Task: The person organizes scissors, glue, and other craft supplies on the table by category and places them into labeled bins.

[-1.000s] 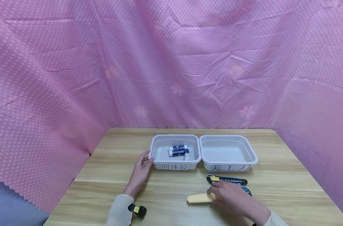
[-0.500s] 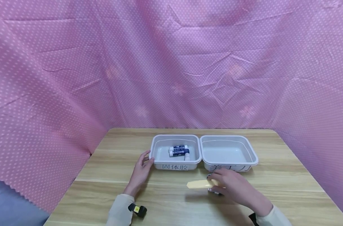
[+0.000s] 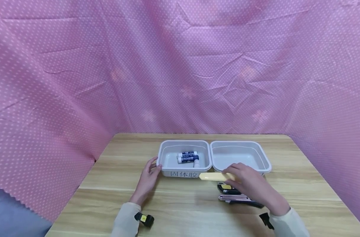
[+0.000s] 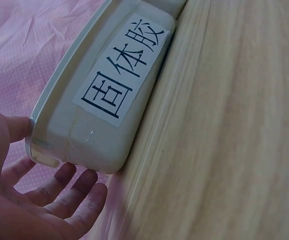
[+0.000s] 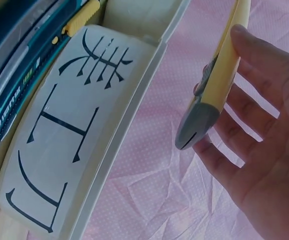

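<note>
My right hand (image 3: pixel 246 181) pinches a yellow utility knife (image 3: pixel 212 176) with a grey end, raised in front of the right white box (image 3: pixel 267 164). In the right wrist view the utility knife (image 5: pixel 219 75) is held between thumb and fingers, beside the box's labelled wall. My left hand (image 3: pixel 148 179) grips the left corner of the left white box (image 3: pixel 182 141). In the left wrist view its thumb (image 4: pixel 18 128) is on the rim and the other fingers lie along the box's side. Several glue sticks (image 3: pixel 188 159) lie in the left box.
Several utility knives (image 3: pixel 239 198) lie on the wooden table (image 3: pixel 108 197) in front of the right box, partly hidden by my right hand. The two boxes stand side by side, with printed labels on their fronts. A pink dotted cloth (image 3: pixel 180 65) hangs behind the table.
My right hand has lifted the yellow utility knife off the table and carried it forward to the right box's front. The left hand has stayed at the left box.
</note>
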### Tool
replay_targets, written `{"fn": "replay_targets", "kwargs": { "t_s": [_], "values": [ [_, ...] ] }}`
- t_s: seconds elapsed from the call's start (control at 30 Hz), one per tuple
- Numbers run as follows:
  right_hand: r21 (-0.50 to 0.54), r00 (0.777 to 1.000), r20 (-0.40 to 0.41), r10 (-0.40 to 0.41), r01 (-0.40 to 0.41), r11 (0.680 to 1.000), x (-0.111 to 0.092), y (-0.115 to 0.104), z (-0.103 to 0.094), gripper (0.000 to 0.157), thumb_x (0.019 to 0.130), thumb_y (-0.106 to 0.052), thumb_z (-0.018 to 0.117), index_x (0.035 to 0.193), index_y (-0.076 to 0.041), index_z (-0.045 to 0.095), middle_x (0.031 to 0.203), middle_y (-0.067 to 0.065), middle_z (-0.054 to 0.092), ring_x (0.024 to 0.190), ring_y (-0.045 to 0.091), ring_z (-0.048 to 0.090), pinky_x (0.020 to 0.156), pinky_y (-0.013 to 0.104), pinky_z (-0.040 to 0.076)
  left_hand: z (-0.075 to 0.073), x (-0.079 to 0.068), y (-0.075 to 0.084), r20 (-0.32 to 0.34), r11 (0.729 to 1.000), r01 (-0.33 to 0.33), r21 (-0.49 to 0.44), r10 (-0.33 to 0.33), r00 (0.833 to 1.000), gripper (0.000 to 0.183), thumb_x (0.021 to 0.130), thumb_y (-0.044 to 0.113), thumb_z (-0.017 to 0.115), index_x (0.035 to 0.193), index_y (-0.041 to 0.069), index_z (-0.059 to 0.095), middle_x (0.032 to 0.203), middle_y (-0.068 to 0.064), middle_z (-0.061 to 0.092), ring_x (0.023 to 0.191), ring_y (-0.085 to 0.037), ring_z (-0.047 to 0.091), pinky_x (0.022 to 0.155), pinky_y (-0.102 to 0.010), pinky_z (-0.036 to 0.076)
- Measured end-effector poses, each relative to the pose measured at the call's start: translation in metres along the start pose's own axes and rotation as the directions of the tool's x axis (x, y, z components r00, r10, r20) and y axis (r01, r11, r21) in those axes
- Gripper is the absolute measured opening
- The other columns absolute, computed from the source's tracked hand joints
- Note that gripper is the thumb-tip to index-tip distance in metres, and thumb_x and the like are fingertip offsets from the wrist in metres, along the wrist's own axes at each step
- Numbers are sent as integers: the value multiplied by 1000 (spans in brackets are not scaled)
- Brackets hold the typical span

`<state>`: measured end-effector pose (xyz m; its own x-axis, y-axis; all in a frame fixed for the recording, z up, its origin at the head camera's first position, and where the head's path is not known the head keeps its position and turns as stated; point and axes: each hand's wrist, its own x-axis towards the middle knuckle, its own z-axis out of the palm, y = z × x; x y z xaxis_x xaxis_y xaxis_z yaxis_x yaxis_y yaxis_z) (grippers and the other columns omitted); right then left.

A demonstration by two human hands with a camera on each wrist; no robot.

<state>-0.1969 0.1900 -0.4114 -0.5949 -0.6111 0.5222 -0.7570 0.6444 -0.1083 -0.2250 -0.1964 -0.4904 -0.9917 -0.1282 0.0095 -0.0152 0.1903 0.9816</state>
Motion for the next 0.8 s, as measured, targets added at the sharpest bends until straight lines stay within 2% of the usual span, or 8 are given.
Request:
{"fn": "replay_targets", "kwargs": {
  "t_s": [0.17,0.43,0.63,0.8],
  "values": [
    [5,997,11,74,-74,997,3,7,-2,32,77,-19,90,106,-17,76,101,-5,74,88,10,66,74,33,59,0,0,1,-2,1000,-8,-1,8,1000,56,106,28,57,157,17,38,145,-22,53,132,-39,55,113,-51,45],
    [19,990,26,140,-140,990,6,17,-8,32,80,-19,88,109,-17,76,103,-2,74,89,13,67,74,34,59,1,-1,3,-4,1000,-3,5,3,1000,55,106,29,57,156,17,38,145,-21,54,132,-38,56,113,-51,45],
    [25,990,-6,138,-138,990,8,25,-10,33,79,-15,88,109,-12,76,103,2,75,93,19,69,80,40,61,0,1,2,-3,1000,-1,4,1,1000,56,105,28,58,157,18,38,146,-21,53,134,-38,55,114,-51,44],
    [48,989,-28,144,-143,989,7,29,-13,33,78,-11,89,108,-10,76,103,2,75,93,19,69,80,40,61,1,-1,3,-5,1000,-8,3,8,1000,55,106,28,58,156,17,39,145,-23,53,133,-39,55,114,-52,44]
  ]
}}
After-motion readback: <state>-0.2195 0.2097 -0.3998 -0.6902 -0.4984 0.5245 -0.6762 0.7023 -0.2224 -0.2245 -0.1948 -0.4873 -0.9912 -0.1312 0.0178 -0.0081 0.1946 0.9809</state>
